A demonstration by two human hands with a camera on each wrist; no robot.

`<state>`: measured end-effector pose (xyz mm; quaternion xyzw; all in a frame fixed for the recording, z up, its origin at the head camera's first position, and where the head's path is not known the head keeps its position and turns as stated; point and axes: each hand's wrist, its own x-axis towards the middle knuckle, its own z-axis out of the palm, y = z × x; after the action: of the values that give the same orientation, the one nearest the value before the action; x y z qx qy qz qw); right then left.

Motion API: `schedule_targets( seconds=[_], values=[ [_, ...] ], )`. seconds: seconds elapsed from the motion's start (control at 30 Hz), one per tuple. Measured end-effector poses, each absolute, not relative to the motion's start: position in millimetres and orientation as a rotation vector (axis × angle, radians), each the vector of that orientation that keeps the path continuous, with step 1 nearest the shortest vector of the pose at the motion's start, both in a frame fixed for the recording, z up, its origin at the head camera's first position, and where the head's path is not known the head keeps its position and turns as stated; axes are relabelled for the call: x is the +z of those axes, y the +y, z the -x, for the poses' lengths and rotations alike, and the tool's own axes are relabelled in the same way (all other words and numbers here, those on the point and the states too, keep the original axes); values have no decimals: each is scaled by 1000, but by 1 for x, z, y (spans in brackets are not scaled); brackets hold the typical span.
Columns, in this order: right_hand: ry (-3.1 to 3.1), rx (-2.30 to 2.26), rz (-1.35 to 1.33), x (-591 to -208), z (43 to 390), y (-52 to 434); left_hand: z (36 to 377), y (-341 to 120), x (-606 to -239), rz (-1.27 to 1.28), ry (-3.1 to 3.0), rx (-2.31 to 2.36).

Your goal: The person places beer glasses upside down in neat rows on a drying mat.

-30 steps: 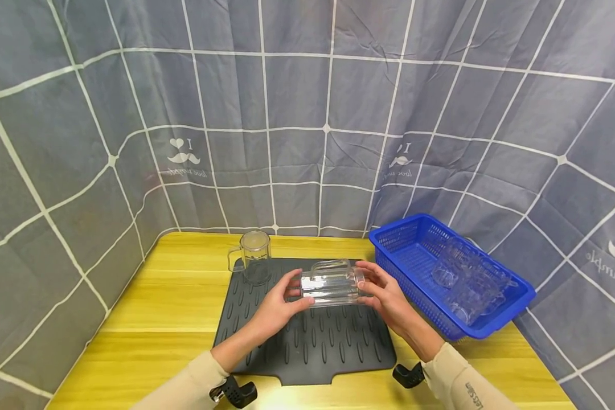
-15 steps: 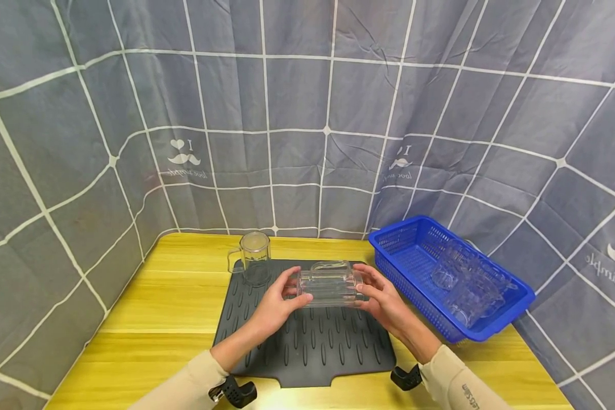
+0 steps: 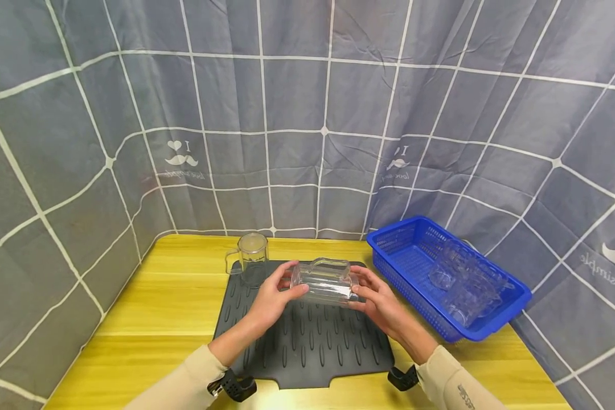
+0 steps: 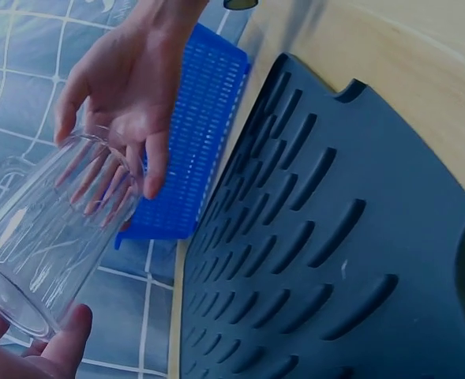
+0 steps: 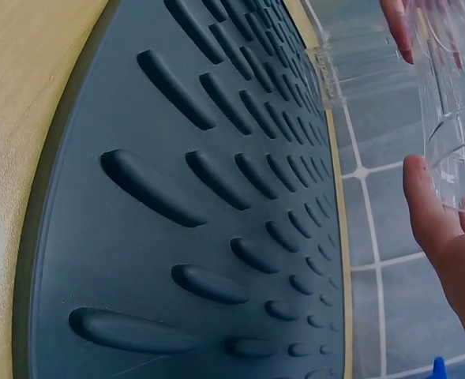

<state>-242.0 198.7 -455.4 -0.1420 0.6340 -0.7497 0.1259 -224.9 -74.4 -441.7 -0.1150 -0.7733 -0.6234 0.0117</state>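
Observation:
Both hands hold a clear glass mug on its side above the black ridged mat, its handle turned upward. The left hand grips the mug's left end with thumb and fingers. At its other end the right hand grips it, thumb in front. In the left wrist view the glass mug lies between the left fingers and the right hand. The right wrist view shows the right thumb against the glass. A second glass mug stands upright at the mat's back left corner.
The black mat with raised ridges lies on a yellow wood-grain table. To the right stands a blue plastic basket with several clear glass mugs inside. A grey curtain with white lines hangs behind and at the sides.
The held mug and both hands have shifted slightly left, and the mug has tilted, its right end now lower. Both hands keep their hold. The standing mug and basket stay put.

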Motion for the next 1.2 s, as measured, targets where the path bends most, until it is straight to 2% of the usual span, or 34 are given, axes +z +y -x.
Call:
schedule_targets(
  seconds=[0.5, 1.2],
  values=[
    [1840, -2139, 567, -464, 242, 199, 241, -77, -415, 414, -2484, -1712],
    [2122, -1944, 513, -470, 241, 212, 283, -75, -398, 416, -2602, -1285]
  ],
)
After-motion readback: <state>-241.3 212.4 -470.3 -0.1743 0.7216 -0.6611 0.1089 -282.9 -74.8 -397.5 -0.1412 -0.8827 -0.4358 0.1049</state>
